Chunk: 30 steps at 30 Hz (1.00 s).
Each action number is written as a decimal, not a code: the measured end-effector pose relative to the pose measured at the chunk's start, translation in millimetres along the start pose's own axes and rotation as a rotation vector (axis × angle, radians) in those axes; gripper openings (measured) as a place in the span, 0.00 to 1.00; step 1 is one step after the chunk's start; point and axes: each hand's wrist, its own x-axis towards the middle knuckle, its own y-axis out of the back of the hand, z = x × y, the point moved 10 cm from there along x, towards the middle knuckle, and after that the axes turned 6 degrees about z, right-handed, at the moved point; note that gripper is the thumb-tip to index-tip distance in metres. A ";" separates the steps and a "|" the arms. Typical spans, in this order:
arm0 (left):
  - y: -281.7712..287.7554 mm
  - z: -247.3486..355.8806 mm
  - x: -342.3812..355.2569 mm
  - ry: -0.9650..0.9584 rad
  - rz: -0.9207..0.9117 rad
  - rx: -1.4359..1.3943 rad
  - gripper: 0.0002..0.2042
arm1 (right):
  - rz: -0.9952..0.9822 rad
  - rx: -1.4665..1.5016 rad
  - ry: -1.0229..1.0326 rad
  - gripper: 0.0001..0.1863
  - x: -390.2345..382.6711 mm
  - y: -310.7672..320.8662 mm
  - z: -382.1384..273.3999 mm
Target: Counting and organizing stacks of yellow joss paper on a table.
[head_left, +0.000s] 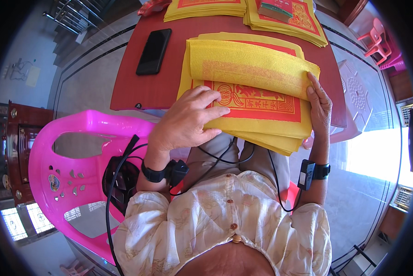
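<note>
A stack of yellow paper sheets [257, 124] printed in red and gold lies over the near edge of the red table. Its top sheet [252, 69] is curled back away from me, showing its plain yellow underside. At the right end of that curl, my right hand [320, 103] pinches the sheet's edge between thumb and fingers. My left hand [192, 117] rests on the stack's left side, fingers apart, with fingertips touching the printed face.
A black phone [154, 52] lies on the red table [123, 87] at left. More yellow stacks [204, 11] sit at the far side, one bearing a small red-and-green booklet [276, 9]. A pink chair [45, 161] stands left, a pale plastic stool [356, 94] right. Black cables [109, 207] cross my lap.
</note>
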 end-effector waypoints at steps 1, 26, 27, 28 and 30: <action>0.0 0.3 0.4 0.001 0.002 0.005 0.22 | 0.004 -0.004 0.001 0.16 0.0 0.5 -0.5; 10.8 -0.3 2.0 -0.042 0.111 -0.061 0.16 | -0.007 0.025 -0.012 0.16 -0.8 -0.1 0.8; 13.0 -2.9 1.4 -0.026 0.131 -0.070 0.15 | -0.005 0.018 -0.009 0.16 -0.7 -0.1 0.2; 15.0 -5.5 0.6 -0.010 0.150 -0.078 0.15 | -0.003 0.012 -0.007 0.16 -0.8 0.1 0.0; 16.5 -8.0 -1.4 0.008 0.160 -0.078 0.15 | -0.004 0.011 -0.003 0.16 -0.5 0.3 0.2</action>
